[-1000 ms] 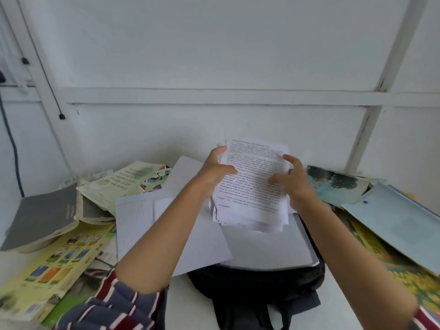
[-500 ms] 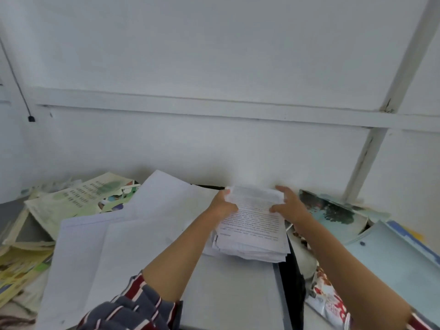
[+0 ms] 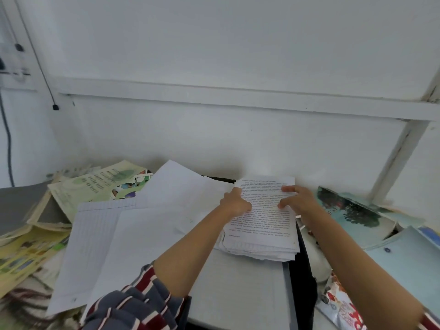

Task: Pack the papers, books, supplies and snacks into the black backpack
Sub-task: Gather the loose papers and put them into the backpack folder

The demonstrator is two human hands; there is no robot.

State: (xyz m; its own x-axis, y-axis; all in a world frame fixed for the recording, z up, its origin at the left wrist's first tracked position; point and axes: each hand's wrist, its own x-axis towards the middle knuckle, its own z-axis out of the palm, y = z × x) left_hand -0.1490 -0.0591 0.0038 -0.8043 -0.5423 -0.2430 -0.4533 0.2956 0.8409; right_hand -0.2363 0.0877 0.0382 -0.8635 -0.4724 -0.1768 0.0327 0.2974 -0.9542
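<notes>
1. The left hand grips the left edge of the stack of printed papers — its fingers are curled in against the edge, knuckles up.
2. The right hand holds the stack's right edge. The forefinger and thumb bend over onto the top sheet. The other fingers are hidden behind the hand, which is a little blurred.
3. The stack sits between the two hands, text side up. Its near end lies on a grey flat sheet, and the lower pages fan out unevenly along that near edge.
4. The black backpack shows as a dark strip along the right side of the grey sheet, underneath it. So the papers lie on top of the pack, with the grey sheet between.
5. To the left lie lined white sheets, with a plain white sheet overlapping them.
6. Further left are a pale green booklet, a grey book and a yellow picture book, all piled loosely.
7. To the right lie a book with a tree on its cover and a light blue folder. A red-and-white snack packet lies just beside the backpack.
8. A striped sleeve covers the left upper arm, and a white wall stands behind everything.
</notes>
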